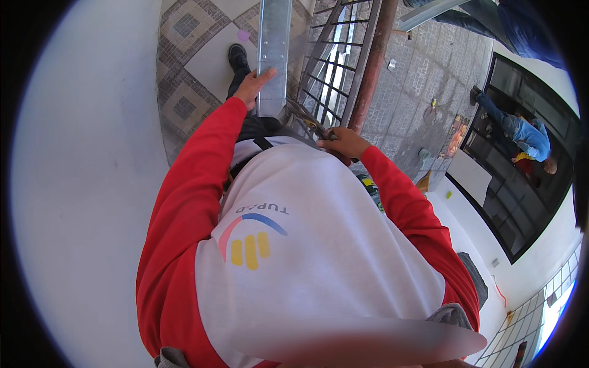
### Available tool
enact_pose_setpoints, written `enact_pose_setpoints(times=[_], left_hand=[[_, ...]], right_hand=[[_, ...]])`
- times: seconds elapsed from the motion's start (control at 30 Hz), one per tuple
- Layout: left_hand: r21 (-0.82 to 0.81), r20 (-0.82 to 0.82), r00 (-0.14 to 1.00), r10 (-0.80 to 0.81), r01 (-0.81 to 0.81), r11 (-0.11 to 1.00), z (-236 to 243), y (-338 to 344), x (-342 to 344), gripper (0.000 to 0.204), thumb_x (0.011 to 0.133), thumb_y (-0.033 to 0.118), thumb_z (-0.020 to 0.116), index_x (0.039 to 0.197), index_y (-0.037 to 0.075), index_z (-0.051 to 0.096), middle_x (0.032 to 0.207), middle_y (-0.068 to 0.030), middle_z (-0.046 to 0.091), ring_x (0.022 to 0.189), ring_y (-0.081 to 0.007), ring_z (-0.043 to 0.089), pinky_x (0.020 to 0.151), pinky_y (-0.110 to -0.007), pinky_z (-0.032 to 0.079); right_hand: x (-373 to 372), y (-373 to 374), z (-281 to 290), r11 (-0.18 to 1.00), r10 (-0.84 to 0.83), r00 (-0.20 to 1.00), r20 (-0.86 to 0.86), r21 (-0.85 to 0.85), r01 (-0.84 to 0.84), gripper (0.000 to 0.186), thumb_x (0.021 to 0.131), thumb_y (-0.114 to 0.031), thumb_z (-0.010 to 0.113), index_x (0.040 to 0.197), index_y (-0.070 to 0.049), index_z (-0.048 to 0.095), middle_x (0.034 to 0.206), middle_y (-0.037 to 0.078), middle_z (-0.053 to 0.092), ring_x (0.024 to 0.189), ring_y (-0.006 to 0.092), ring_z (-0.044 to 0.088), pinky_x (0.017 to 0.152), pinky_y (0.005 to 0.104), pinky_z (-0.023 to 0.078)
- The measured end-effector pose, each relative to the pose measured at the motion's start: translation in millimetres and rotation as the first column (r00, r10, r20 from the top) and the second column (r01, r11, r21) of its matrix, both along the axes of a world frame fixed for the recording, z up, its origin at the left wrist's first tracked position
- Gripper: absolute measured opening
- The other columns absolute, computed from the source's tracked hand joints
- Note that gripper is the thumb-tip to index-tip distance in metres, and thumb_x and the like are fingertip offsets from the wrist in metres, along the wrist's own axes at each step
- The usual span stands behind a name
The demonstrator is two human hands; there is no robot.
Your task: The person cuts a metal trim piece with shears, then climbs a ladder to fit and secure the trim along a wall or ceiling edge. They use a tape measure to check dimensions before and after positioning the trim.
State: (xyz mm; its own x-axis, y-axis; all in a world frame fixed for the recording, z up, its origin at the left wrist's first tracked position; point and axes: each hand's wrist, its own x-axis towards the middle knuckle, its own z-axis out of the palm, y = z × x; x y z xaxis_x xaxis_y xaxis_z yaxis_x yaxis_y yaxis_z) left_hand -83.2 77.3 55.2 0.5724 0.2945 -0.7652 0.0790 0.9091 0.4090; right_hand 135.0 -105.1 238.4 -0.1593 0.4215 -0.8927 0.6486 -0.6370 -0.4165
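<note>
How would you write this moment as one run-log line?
left grip: holding metal channel | right grip: holding hand tool | tool: beside channel's lower end, contact unclear

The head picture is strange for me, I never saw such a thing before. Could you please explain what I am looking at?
There is no machine here, only a person working with two bare hands. The camera is worn on the head and looks down; its very wide lens bends straight edges. So the red sleeves are the wearer's own.

The left hand holds the edge of a long silver metal channel. The right hand holds a hand tool, perhaps snips; its details are too small to tell.

Below, a small pink scrap lies on the tiled floor, near a black shoe. At the right is another person in blue.
</note>
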Motion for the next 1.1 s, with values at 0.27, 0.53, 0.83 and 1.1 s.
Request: enact_pose_setpoints(times=[0.27,0.53,0.83,1.1], left_hand=[[0.016,-0.006,1.000,-0.002,0.002,1.000,-3,1,0,0.067,0.089,0.043,0.078,0.135,0.001,0.054,0.121,-0.0093,0.064,0.108,-0.0193,0.063,0.095,-0.040,0.051],[0.060,-0.024,0.999,-0.038,0.039,0.997,-5,-3,-4,0.066,0.090,0.046,0.076,0.134,0.002,0.054,0.120,-0.0097,0.065,0.106,-0.0212,0.066,0.094,-0.043,0.054],[0.043,-0.031,0.999,-0.037,0.039,0.998,-1,-1,-11,0.067,0.089,0.049,0.075,0.134,0.003,0.054,0.120,-0.0098,0.065,0.106,-0.0218,0.066,0.094,-0.044,0.054],[0.059,-0.039,0.998,-0.045,0.047,0.997,3,-1,-18,0.069,0.089,0.050,0.075,0.135,0.003,0.054,0.120,-0.0097,0.066,0.107,-0.0215,0.065,0.095,-0.044,0.054]], right_hand=[[-25,-16,-11,0.985,-0.159,0.981,0.116,0.083,0.150,0.053,0.086,-0.051,0.075,0.103,-0.001,0.069,0.093,0.018,0.070,0.092,0.0277,0.068,0.086,0.0400,0.052],[1,29,20,0.985,-0.029,0.995,0.099,-0.166,0.045,0.042,0.091,-0.040,0.074,0.103,0.000,0.066,0.071,0.009,0.066,0.058,0.0187,0.065,0.056,0.0351,0.053],[-20,-28,-31,0.974,-0.205,0.978,0.024,0.103,0.202,0.047,0.091,-0.045,0.072,0.104,0.000,0.067,0.077,0.009,0.070,0.064,0.0192,0.067,0.063,0.0341,0.055],[-12,40,24,0.999,0.016,1.000,0.013,-0.031,-0.016,0.046,0.091,-0.046,0.072,0.100,-0.001,0.068,0.077,0.008,0.070,0.064,0.0175,0.068,0.059,0.0332,0.056]])
